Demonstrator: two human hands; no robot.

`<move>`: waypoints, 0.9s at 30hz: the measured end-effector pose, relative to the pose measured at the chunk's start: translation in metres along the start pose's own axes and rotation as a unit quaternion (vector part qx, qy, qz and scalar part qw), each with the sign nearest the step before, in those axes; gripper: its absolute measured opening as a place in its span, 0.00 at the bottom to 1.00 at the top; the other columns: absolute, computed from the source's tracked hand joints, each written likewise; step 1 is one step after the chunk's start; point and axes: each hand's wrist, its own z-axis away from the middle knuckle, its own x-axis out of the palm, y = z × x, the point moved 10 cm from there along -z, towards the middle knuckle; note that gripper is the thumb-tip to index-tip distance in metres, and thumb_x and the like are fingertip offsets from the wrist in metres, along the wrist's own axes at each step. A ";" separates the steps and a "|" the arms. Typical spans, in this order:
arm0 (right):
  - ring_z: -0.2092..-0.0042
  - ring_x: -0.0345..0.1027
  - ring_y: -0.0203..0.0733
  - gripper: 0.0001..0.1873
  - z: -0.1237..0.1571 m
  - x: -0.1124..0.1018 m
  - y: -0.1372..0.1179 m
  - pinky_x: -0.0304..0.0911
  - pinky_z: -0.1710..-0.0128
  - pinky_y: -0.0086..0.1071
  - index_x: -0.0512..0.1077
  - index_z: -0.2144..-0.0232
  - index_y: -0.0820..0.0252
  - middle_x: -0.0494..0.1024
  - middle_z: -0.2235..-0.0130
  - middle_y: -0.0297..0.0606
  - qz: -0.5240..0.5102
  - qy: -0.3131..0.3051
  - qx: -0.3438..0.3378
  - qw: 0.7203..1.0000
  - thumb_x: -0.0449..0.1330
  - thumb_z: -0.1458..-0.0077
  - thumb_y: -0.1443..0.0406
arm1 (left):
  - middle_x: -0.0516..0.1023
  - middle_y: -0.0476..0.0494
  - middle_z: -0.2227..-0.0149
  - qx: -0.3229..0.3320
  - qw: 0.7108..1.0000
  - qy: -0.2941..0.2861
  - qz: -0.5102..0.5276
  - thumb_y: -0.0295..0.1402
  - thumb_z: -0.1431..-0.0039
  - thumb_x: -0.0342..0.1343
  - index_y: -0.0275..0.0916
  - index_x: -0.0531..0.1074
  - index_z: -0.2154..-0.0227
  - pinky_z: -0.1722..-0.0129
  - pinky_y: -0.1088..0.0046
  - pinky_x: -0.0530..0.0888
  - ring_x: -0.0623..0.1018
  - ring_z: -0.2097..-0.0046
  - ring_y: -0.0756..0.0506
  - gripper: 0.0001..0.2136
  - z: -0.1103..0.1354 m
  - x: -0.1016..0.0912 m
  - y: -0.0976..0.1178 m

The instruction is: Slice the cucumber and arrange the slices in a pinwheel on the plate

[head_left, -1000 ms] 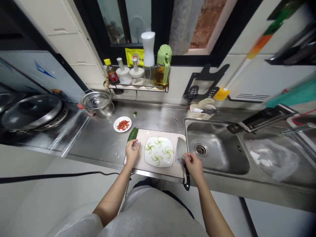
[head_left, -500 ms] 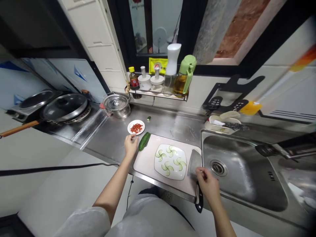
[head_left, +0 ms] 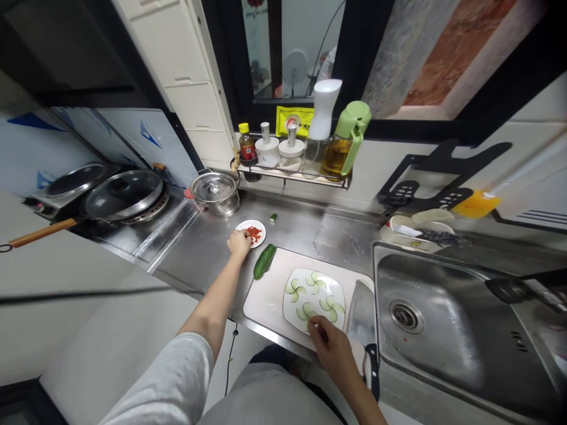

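My left hand (head_left: 240,242) reaches to the near left rim of a small white plate (head_left: 263,242), fingers curled in a pinch beside small red pieces (head_left: 254,234); the fingertips are partly hidden. Above the front edge of a larger white plate (head_left: 290,310), my right hand (head_left: 333,347) is closed, thumb and fingers together; whatever it may hold is hidden. Thin pale-green cucumber slices (head_left: 315,282) form several pinwheels on that plate. It rests on a light cutting board (head_left: 261,304). A cucumber piece (head_left: 264,261) lies at the board's left edge, a cleaver (head_left: 362,313) at its right.
To the right is a steel sink (head_left: 443,319) with a red speck in it. A cucumber end (head_left: 273,218) lies behind the small plate. A lidded pot (head_left: 215,192) and a pan (head_left: 124,195) stand left. Bottles and jars line a wall rack (head_left: 295,172).
My left hand has moved forward to the small plate of red pieces. My right hand has gone left from beside the cleaver to the front of the larger plate. The view has shifted slightly.
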 end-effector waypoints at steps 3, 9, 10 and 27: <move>0.77 0.64 0.41 0.19 -0.005 0.008 -0.007 0.56 0.77 0.31 0.72 0.66 0.56 0.72 0.78 0.34 0.003 -0.019 -0.004 1.000 0.49 0.42 0.50 | 0.76 0.39 0.57 0.006 0.999 -0.010 -0.043 0.35 0.47 0.55 0.42 0.76 0.69 0.56 0.65 0.66 0.74 0.55 0.41 0.06 -0.009 0.009 0.003; 0.75 0.65 0.41 0.19 -0.014 0.015 -0.002 0.57 0.76 0.31 0.72 0.64 0.56 0.73 0.76 0.35 0.009 -0.033 0.007 0.999 0.48 0.40 0.51 | 0.76 0.38 0.57 0.016 0.996 -0.017 -0.081 0.37 0.46 0.55 0.43 0.77 0.68 0.55 0.63 0.65 0.74 0.54 0.40 0.07 -0.021 0.017 0.006; 0.75 0.65 0.41 0.20 -0.016 0.016 -0.001 0.57 0.76 0.31 0.72 0.64 0.56 0.73 0.76 0.35 0.010 -0.033 0.007 0.999 0.48 0.40 0.51 | 0.76 0.38 0.57 0.018 0.996 -0.022 -0.081 0.37 0.47 0.56 0.43 0.77 0.69 0.55 0.63 0.64 0.74 0.54 0.40 0.07 -0.023 0.018 0.007; 0.76 0.63 0.39 0.19 -0.027 0.008 -0.010 0.56 0.75 0.30 0.72 0.66 0.57 0.70 0.79 0.33 0.006 -0.007 0.001 1.000 0.49 0.41 0.51 | 0.78 0.42 0.70 -0.049 0.950 -0.076 0.297 0.36 0.53 0.61 0.36 0.72 0.74 0.68 0.73 0.69 0.78 0.67 0.46 0.08 -0.015 0.021 0.002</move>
